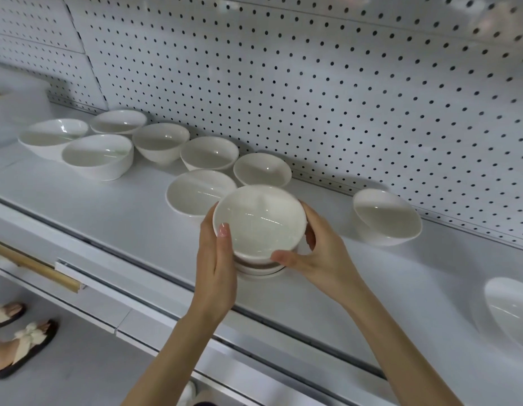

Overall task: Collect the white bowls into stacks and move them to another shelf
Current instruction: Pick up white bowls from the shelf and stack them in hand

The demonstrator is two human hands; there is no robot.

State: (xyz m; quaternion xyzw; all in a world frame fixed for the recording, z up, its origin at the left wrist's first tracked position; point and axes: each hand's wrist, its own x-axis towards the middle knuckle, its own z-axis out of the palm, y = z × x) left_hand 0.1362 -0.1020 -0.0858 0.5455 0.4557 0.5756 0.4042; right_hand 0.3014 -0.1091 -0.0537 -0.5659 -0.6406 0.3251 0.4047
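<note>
Stack: white bowls nested together (259, 227), mid-shelf toward the near edge, between my two hands.
Left hand (218, 259): grasping the stack's left side, thumb hooked over the top rim.
Right hand (316, 253): curled round the stack's right side, thumb on the near wall.
Loose bowls (209, 153): seven singles, left and far of the stack.
Tilted bowl (386, 218): right, near the pegboard (313, 83).
Shelf (122, 206): white, carrying them all.

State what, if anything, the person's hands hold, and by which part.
Both hands hold a small stack of white bowls by its sides: the left hand grips the left side, thumb on the top rim; the right hand cups the right side.
</note>
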